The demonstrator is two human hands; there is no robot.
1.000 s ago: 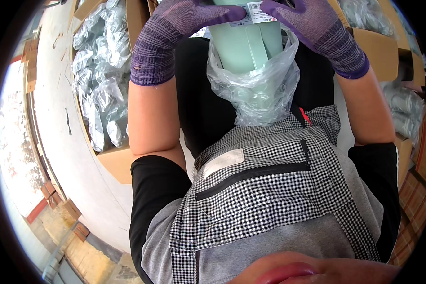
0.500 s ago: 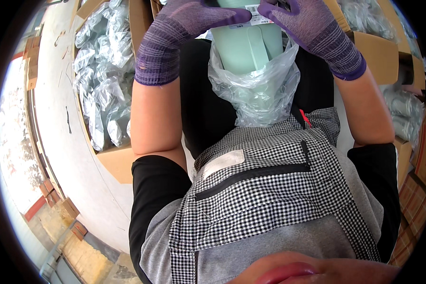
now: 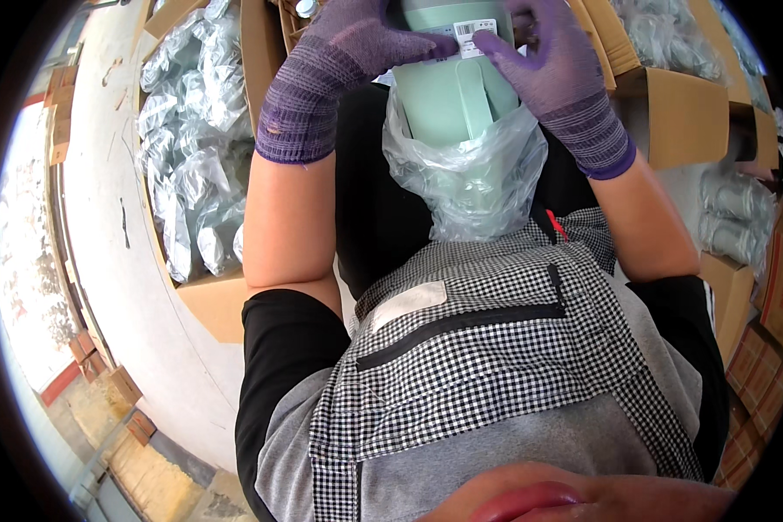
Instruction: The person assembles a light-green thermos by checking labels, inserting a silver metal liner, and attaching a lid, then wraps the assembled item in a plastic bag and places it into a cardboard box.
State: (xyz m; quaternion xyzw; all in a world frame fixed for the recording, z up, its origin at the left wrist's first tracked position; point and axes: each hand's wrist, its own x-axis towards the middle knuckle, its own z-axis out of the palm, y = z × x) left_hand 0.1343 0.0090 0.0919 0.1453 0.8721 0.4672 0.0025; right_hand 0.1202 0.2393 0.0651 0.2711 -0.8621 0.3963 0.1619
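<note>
A pale green plastic container (image 3: 439,100) with a raised strap-like tab lies in front of me, its near end inside a clear plastic bag (image 3: 474,196). A white barcode sticker (image 3: 476,37) sits on its upper face. In a purple knit glove, my left hand (image 3: 357,39) grips the container's left side, thumb laid across it toward the sticker. My right hand (image 3: 552,70), gloved alike, is at the right side. Its thumb touches the sticker's right edge, and a gap shows between thumb and curved fingers. The top edge cuts off parts of both hands.
On the left stands a cardboard box (image 3: 213,304) filled with clear-bagged items (image 3: 191,165). Open cardboard boxes (image 3: 687,117) stand at the right, with more bagged items (image 3: 735,213) beside them. A small bottle cap (image 3: 306,8) shows beyond my left hand.
My right hand has shifted left and turned, its thumb now at the sticker's right edge. More of the sticker shows, slightly lower in view. My left hand keeps its hold.
</note>
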